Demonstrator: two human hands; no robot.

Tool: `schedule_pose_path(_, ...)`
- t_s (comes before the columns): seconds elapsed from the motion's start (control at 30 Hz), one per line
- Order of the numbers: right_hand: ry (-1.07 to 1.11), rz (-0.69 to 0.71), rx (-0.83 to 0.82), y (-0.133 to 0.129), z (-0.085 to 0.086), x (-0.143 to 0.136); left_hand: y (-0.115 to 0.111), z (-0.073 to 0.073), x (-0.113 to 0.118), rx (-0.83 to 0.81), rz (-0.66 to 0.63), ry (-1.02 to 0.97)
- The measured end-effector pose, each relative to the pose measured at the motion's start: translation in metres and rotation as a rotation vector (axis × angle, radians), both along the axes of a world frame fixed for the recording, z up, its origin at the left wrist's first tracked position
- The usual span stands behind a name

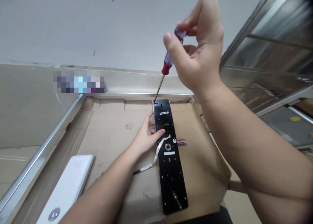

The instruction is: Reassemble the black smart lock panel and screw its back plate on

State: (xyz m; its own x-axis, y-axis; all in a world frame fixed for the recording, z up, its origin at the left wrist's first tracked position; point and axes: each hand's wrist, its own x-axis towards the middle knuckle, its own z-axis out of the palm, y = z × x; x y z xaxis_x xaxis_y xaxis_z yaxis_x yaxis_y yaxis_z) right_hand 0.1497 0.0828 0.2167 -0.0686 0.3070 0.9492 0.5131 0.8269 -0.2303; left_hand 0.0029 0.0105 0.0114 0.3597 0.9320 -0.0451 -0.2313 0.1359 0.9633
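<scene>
My right hand [195, 45] is closed around the clear purple handle of a screwdriver [166, 64] with a red collar. The screwdriver slants down, and its tip meets the far left corner of a long black panel [171, 170]. The panel looks like the back of a door lock, with small screw holes, a label and a round socket. My left hand [149, 131] grips the panel's left edge, thumb on top and fingers at the side. A pale ribbon cable [158, 150] runs from the panel to the left. A handle [182, 142] sticks out on its right side.
Brown cardboard [114, 129] covers the work surface, inside a metal rim [146, 95]. A white panel with a round grey knob [70, 181] lies at the lower left. A wall stands behind, and metal shelving [278, 58] is at the right.
</scene>
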Motion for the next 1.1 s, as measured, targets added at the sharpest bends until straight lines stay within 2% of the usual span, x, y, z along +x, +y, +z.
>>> schedule_pose_path(0.13, 0.028, 0.114, -0.059, -0.001, 0.001, 0.000, 0.000, -0.001, 0.000, -0.002, -0.007, -0.002)
schedule_pose_path(0.3, -0.005, 0.030, -0.039, 0.003, 0.004, -0.002, 0.000, -0.002, -0.001, 0.002, -0.005, 0.005)
schedule_pose_path(0.4, 0.000, 0.029, -0.013, -0.002, 0.007, -0.004, 0.000, 0.000, 0.000, 0.006, -0.007, -0.002)
schedule_pose_path(0.53, 0.004, 0.149, -0.066, -0.005, 0.007, -0.003, -0.001, 0.002, 0.001, -0.005, 0.002, 0.016)
schedule_pose_path(0.67, 0.053, 0.289, -0.072, 0.008, 0.005, 0.001, 0.000, 0.001, 0.000, 0.007, 0.007, 0.039)
schedule_pose_path(0.8, 0.034, 0.170, 0.014, 0.012, 0.005, 0.001, 0.000, 0.000, 0.000, 0.009, 0.002, 0.033)
schedule_pose_path(0.87, -0.001, 0.087, 0.010, 0.006, 0.005, 0.001, 0.000, -0.001, 0.001, 0.005, 0.004, 0.020)
schedule_pose_path(0.93, -0.022, 0.068, -0.036, 0.000, 0.005, -0.001, 0.000, 0.000, 0.001, 0.003, 0.006, 0.015)
schedule_pose_path(1.1, 0.042, 0.262, -0.099, 0.000, 0.004, -0.004, 0.000, 0.001, 0.000, -0.011, 0.005, 0.023)
